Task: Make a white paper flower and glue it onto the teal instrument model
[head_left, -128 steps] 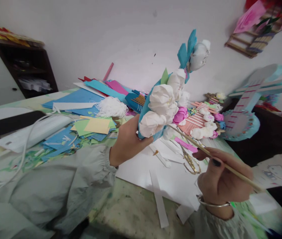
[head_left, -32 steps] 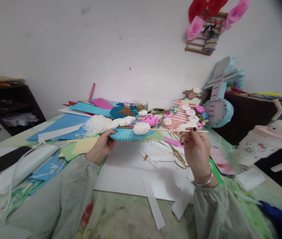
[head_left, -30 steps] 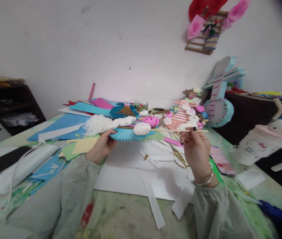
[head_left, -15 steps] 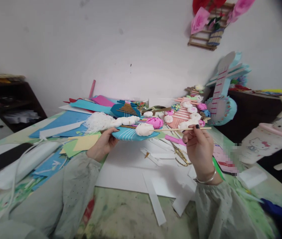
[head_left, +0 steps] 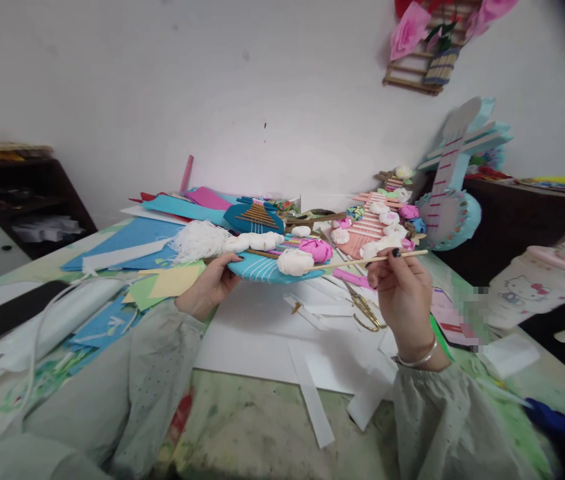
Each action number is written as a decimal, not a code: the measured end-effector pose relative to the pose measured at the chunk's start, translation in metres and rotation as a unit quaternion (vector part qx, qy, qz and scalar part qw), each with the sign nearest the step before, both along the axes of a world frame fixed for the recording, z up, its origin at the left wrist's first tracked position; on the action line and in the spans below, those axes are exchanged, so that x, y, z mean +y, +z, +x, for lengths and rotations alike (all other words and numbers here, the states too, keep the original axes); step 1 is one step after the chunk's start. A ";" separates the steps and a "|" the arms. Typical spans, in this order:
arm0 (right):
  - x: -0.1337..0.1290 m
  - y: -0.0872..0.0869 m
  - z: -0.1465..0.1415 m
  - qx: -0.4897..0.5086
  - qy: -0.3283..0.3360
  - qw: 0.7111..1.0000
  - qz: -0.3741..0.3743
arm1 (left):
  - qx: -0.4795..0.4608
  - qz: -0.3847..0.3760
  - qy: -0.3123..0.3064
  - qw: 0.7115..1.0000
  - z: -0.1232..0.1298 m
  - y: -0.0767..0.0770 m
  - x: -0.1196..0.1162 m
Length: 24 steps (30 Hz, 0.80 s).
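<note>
Stick in right hand runs nearly level, pointing left.

High on the plain white wall at right, a brown ladder-shaped wooden rack with pink paper flowers. Below, tilted, a pale-blue and grey guitar-shaped craft. Near the right edge, a white cartoon-printed cup with a pink rim. Far left, a dark-brown open-shelved cabinet; nearer, a flat black oblong object.

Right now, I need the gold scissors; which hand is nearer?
Right. The right hand is just right of the gold scissors; the left hand is well to their left.
</note>
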State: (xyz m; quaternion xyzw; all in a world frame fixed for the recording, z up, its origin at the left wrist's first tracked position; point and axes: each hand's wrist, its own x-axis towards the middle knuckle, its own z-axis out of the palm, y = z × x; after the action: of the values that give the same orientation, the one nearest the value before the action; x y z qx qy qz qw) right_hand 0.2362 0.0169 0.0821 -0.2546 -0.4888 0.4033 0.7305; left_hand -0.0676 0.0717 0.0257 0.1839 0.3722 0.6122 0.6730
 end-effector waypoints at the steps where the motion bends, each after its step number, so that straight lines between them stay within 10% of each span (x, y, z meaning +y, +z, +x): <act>1: 0.000 0.000 0.000 0.000 -0.004 1.000 0.005 | 0.007 -0.001 0.012 1.000 0.001 0.002 -0.001; 24: -0.008 0.006 0.003 -0.003 -0.040 0.997 0.069 | 0.037 0.011 0.026 0.999 0.005 0.010 -0.006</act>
State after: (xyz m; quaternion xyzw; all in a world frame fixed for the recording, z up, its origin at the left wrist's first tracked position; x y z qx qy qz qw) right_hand 0.2394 0.0091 0.0885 -0.2243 -0.5069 0.3382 0.7605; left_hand -0.0628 0.0653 0.0356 0.2044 0.3946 0.6261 0.6407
